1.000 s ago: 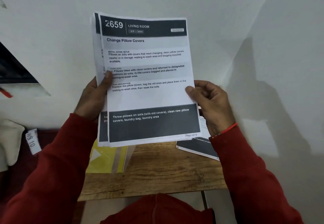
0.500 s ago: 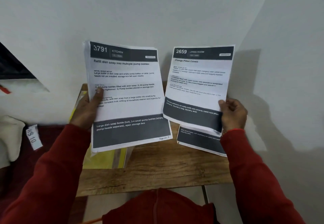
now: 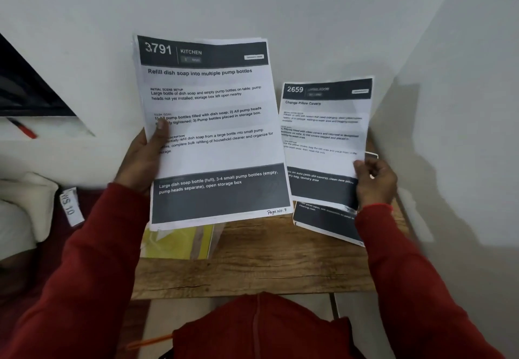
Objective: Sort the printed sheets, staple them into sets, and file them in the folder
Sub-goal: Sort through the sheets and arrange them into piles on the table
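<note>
My left hand (image 3: pixel 143 159) grips a stack of printed sheets (image 3: pixel 213 134) by its left edge; the top sheet reads "3791 Kitchen". My right hand (image 3: pixel 375 183) pinches a single sheet (image 3: pixel 323 139) headed "2659" by its right edge, held low over the right side of the small wooden table (image 3: pixel 252 268). Under that sheet another printed sheet (image 3: pixel 325 225) lies flat on the table. A yellow folder (image 3: pixel 179 242) lies on the table's left side, mostly hidden by the stack.
White walls close in behind and to the right of the table. A white tag marked "WS 10" (image 3: pixel 70 204) hangs at the left beside a pale cushion (image 3: pixel 22 207). A red pen (image 3: pixel 24 129) rests on a ledge at far left.
My right hand pulled the "2659" sheet off the top of the stack and carried it right and down towards the table. The "3791" sheet is now on top in my left hand.
</note>
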Action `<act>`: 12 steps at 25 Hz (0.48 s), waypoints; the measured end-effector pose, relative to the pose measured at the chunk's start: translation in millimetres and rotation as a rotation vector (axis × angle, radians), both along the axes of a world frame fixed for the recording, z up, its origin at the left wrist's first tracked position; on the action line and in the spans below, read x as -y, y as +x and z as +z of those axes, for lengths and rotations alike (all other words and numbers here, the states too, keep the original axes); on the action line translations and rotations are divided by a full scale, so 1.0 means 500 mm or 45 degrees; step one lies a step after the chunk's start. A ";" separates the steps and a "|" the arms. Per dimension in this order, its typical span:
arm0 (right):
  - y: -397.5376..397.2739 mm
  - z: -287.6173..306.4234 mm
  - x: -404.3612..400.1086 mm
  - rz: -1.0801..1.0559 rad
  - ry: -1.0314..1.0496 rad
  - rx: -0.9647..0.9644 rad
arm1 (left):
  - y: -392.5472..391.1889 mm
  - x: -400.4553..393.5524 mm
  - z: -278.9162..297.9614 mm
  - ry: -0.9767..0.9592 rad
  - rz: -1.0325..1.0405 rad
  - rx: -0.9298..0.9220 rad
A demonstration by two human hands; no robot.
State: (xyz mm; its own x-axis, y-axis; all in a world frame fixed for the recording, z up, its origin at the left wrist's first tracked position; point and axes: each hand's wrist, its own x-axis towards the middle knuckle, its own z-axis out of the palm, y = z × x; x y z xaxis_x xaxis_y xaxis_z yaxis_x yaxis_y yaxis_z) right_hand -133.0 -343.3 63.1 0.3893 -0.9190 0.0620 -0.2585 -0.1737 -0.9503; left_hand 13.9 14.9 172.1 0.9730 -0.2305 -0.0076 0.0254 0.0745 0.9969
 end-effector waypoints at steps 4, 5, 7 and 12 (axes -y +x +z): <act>0.023 -0.038 -0.054 0.143 0.040 -0.131 | 0.000 -0.007 -0.009 -0.004 0.023 -0.023; 0.029 -0.046 -0.068 0.183 0.051 -0.170 | 0.000 -0.009 -0.013 -0.002 0.020 -0.024; 0.038 -0.065 -0.088 0.252 0.051 -0.277 | -0.001 -0.012 -0.018 -0.002 0.003 -0.022; 0.037 -0.112 -0.103 0.367 -0.016 -0.532 | 0.004 -0.017 -0.031 -0.017 -0.020 -0.014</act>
